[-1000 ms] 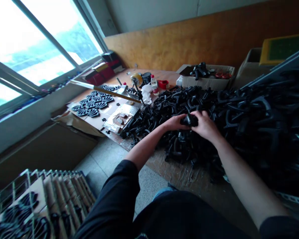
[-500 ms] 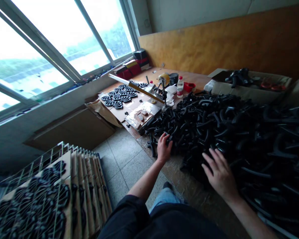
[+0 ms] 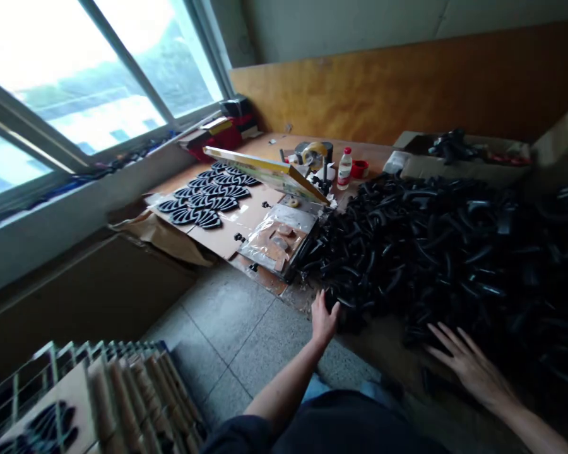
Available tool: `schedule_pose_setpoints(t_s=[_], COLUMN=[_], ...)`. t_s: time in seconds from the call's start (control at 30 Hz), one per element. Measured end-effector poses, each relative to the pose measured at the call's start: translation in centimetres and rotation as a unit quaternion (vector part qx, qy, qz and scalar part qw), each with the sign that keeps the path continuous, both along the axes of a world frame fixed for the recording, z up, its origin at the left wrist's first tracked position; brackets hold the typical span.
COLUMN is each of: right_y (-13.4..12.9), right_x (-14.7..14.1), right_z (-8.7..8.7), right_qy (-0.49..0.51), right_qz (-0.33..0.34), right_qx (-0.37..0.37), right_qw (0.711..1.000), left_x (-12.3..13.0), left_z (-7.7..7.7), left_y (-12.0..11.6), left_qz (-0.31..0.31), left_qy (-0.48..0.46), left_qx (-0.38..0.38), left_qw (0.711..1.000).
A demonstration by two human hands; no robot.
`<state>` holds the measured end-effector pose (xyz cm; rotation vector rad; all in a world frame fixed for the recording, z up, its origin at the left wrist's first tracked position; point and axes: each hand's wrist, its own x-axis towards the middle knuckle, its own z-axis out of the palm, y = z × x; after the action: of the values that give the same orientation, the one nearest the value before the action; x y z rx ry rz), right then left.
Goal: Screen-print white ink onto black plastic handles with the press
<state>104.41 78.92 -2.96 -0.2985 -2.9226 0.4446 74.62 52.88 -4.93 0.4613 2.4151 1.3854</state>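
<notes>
A large heap of black curved plastic parts covers the right side of the table. My left hand is at the heap's near left edge, thumb and fingers apart, touching or just beside the parts. My right hand lies with spread fingers by the heap's near edge at the right, and nothing is seen in it. Left of the heap is a metal plate with clear film and small brown pieces, under a raised yellow-edged frame. Black fan-shaped pieces lie in rows on a board farther left.
A bottle with a red cap and a red container stand behind the heap. An open cardboard box is at the back right. A wire rack with boards stands at lower left.
The view has shifted, bringing the plate and frame closer. Both hands have moved along the heap's near edge, and the right hand's fingers are spread wider.
</notes>
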Motion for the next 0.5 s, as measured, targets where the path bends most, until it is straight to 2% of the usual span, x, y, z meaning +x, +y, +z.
schedule_pose_setpoints(t_s=[0.1, 0.17, 0.27, 0.4, 0.5], right_y=[-2.6, -5.1, -10.4, -17.6, -20.5], right_x=[-0.6, -1.4, -3.8, -9.6, -14.1], right_z=[1.6, 2.6, 3.6, 3.0, 1.7], right_qy=[-0.033, -0.022, 0.007, -0.013, -0.060], right_qz=[-0.061, -0.129, -0.234, -0.271, -0.343], right_qx=[-0.012, -0.007, -0.019, -0.087, -0.066], right_qw=[0.997, 0.991, 0.972, 0.959, 0.935], left_x=[0.3, 0.3, -0.6, -3.4, -6.0], left_z=[0.7, 1.1, 1.3, 1.7, 2.2], left_y=[0.5, 0.8, 0.5, -1.7, -3.3], left_qz=[-0.125, -0.164, -0.202, -0.252, -0.257], left_qy=[-0.061, -0.076, -0.041, 0.065, 0.187], left_qx=[0.032, 0.028, 0.012, 0.005, -0.029], left_qw=[0.990, 0.983, 0.978, 0.966, 0.948])
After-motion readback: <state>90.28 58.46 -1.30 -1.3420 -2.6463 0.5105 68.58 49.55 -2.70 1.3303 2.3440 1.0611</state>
